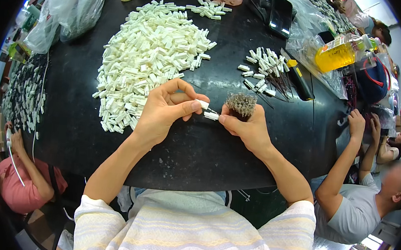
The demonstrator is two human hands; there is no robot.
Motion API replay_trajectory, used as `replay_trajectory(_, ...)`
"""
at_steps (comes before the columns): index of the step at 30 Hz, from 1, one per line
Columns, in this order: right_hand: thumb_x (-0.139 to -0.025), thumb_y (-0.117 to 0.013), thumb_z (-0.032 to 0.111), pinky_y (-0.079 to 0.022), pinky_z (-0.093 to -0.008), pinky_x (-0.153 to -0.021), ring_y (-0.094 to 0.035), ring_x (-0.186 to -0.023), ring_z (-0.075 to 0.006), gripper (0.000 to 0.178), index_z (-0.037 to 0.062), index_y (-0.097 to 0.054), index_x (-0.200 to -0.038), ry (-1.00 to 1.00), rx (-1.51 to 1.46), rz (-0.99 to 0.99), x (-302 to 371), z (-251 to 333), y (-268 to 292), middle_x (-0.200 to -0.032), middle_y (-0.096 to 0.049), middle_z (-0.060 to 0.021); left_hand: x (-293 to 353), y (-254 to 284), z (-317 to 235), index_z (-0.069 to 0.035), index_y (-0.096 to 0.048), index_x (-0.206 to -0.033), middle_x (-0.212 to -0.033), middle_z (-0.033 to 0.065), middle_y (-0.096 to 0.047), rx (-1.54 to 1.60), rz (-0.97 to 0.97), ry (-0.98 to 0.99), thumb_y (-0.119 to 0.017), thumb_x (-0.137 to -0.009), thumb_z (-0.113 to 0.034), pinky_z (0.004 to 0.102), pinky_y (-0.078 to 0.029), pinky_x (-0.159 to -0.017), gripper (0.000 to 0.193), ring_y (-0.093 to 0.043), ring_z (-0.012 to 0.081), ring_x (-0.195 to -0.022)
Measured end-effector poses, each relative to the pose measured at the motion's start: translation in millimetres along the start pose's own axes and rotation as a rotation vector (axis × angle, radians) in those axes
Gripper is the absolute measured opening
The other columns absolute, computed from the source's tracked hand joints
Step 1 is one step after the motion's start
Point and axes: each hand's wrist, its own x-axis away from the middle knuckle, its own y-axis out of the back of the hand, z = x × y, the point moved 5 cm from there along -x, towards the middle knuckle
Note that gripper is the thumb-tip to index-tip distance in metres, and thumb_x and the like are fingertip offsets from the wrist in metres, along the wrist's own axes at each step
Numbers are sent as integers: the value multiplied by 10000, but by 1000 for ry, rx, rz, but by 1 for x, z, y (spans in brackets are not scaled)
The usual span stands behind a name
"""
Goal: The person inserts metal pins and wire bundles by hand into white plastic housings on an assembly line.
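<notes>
Over the black table, my left hand (164, 108) pinches a small white plastic connector housing (203, 104) between thumb and fingertips. My right hand (253, 131) is wrapped round a bundle of dark wires (241, 104), whose metallic ends stand up in a dense tuft. By my right thumb tip is a second white housing (211, 116), close below the first. A thin dark wire end shows between the two; whether it sits inside either housing is too small to tell. A large heap of white housings (150, 52) lies beyond my left hand.
White housings with dark wires (264, 71) lie at right, beside a yellow-and-black utility knife (300, 81). Farther back are a phone (281, 15), a bottle of yellow liquid (338, 53) and a plastic bag (71, 11). Other people sit close on both sides, one in grey (357, 215).
</notes>
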Motion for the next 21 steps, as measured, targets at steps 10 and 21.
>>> replay_trajectory(10,-751,-640,70,-325,-187,-453,-438,-516,-18,81,40,-568,-731,-14,-19,1,0,-3,4,-587,-500,43,0,1,-1,-16,-539,-847,-909,139,-642,-7,34,33,-636,-773,-10,173,-402,-564,121,-545,61,-681)
replay_trajectory(21,-739,-665,62,-368,-179,-544,-458,-614,-16,81,24,-595,-750,78,83,-38,3,1,-3,-661,-532,46,3,-12,8,6,-528,-840,-897,137,-643,-75,100,59,-611,-792,2,182,-459,-655,95,-571,77,-697)
